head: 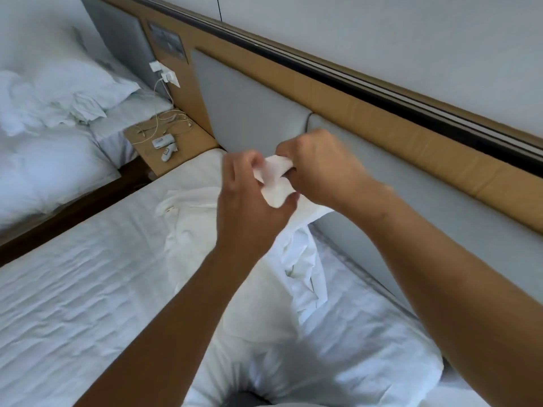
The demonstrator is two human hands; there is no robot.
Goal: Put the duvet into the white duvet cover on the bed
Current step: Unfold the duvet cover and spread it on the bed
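A corner of the white duvet cover [276, 189] is held up just in front of the headboard [249, 113]. The rest trails onto the bed [73, 289], where what seems to be the duvet [338, 362] lies heaped. The left hand [252, 198] and right hand [318, 168] both pinch the corner. A slack pinch could let the fabric slip and bunch up again.
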